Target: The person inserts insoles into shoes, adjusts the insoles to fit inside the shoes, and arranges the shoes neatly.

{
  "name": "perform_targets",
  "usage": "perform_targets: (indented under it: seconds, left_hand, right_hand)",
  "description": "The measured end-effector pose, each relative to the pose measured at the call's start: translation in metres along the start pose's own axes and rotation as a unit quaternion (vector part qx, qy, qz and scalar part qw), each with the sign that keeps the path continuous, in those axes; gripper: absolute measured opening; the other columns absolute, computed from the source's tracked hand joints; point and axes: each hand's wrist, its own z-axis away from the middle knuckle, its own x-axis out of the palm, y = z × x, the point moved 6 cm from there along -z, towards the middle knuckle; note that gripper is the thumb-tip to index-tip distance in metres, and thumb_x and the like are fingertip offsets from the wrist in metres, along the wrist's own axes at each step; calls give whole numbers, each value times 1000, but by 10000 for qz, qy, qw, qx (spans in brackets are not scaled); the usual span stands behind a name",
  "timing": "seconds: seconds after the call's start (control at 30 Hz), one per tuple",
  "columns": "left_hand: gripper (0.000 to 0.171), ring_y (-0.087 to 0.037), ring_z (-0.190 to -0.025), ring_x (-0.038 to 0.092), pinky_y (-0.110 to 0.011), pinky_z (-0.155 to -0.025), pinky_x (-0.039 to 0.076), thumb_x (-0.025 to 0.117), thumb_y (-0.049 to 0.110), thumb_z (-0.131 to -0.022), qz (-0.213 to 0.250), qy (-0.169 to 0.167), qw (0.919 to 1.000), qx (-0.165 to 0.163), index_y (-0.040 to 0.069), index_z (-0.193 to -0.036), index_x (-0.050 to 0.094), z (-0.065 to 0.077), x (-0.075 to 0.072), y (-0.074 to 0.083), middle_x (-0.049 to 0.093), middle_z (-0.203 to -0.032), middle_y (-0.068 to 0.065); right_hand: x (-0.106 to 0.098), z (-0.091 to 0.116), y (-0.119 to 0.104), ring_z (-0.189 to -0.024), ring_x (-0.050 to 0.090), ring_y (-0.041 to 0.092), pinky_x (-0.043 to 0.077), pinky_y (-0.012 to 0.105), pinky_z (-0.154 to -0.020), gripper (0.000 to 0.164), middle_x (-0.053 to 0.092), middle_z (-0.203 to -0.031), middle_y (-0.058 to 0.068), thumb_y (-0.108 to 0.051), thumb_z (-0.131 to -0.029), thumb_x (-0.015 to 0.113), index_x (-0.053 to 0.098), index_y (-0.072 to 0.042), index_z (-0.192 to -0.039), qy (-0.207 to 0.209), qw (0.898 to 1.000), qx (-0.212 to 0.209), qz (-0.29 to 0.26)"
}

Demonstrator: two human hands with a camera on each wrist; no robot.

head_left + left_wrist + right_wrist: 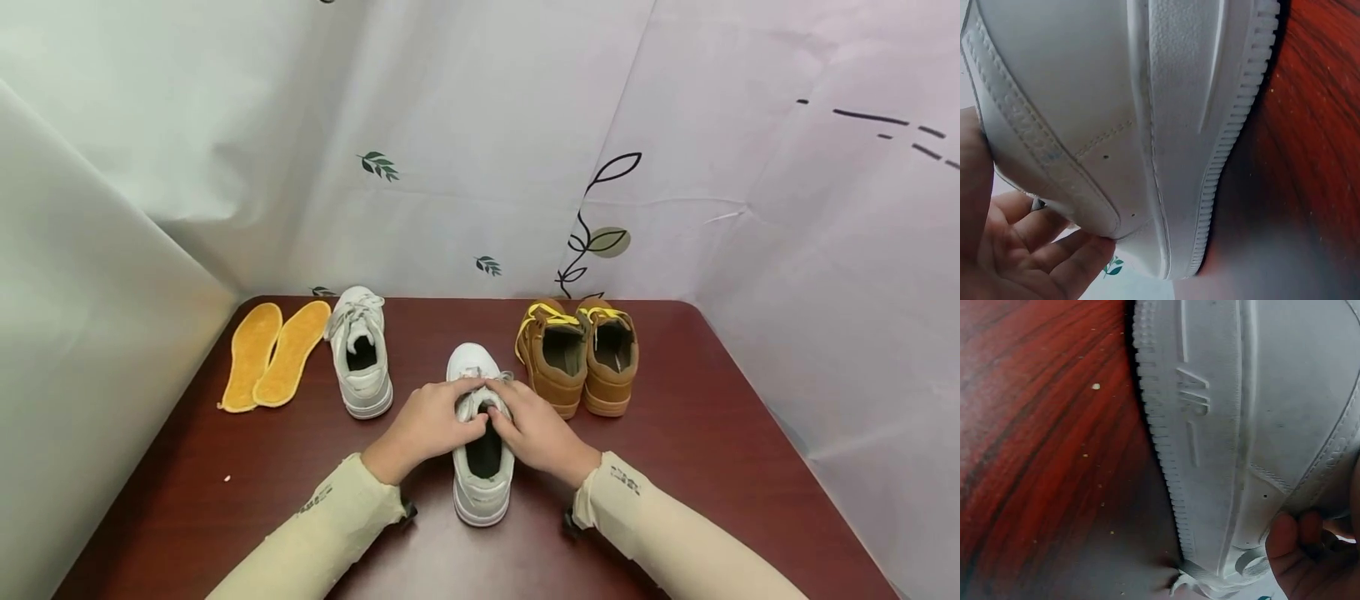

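A white sneaker (482,498) stands sole down on the dark red table, toe pointing away from me, its dark inside showing through the opening. From the left side, my left hand (433,423) grips the upper around the laces, thumb at the edge of the opening. My right hand (542,432) holds the opposite side in the same way, its fingertips near the left hand's over the laces. In the left wrist view, bent fingers (1085,259) touch the upper; curled fingers (1297,550) do likewise in the right wrist view. A lace end reaches the table there.
A second white sneaker (367,379) stands back left, beside two yellow-orange insoles (292,354). Brown shoes (558,387) with yellow laces stand as a pair at the back right. Pale curtains (480,150) border the table (675,467). Small crumbs lie on it.
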Motion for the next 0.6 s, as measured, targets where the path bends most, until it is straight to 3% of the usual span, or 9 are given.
perform_targets:
  seconds: [0.13,0.37,0.6]
  left_hand:
    - [49,-25,-100,71,-43,-83,56,63,37,-86,68,-45,9999,97,24,-134,66,3,1,-1,71,-123,-1]
    - [43,-21,-123,63,-42,-100,51,51,30,-100,34,60,9982,599,14,-139,61,8,2,2,65,-135,-7]
    - [46,-21,-127,60,-43,-103,49,55,35,-98,319,4,9989,353,19,-141,59,9,3,-2,62,-139,-7]
  right_hand:
    - [2,1,-1,-103,58,16,53,38,-88,45,59,-121,8,-26,-103,52,53,-6,-144,83,9998,18,-177]
    - [2,0,-4,-120,61,22,49,42,-101,44,62,-133,12,-23,-103,52,53,-4,-143,150,9998,-141,-53]
    - [4,4,0,-116,61,20,51,42,-98,42,63,-130,9,-23,-104,52,54,-7,-143,435,9985,-104,-302]
